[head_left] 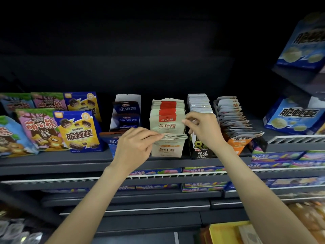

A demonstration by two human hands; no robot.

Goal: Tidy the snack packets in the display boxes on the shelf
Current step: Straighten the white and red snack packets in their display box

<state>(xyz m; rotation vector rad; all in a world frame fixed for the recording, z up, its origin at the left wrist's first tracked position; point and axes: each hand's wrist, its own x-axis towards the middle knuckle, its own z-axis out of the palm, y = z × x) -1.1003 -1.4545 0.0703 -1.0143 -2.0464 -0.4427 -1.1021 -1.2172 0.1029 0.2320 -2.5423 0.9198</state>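
Left hand [136,147] and right hand [202,128] pinched beige mushroom packets [167,120] between them, mid-straightening; next, probably squaring them into their cardboard box [168,150].

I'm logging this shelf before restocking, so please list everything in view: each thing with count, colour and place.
Enoki mushroom packets: one row, beige with red tops, centre display box.
Enoki display box: one, beige, centre shelf front.
Seaweed packets: one row, silvery, box right of centre.
Orange display box: one, holding fanned grey packets, further right.
Blue packets: several, white box left of centre.
Yellow-blue biscuit bags: two, left.
Pink bear biscuit bags: two, left.
Blue boxes: two, right.
Left hand: pinches packets at the box front.
Right hand: pinches the front packet's right edge.
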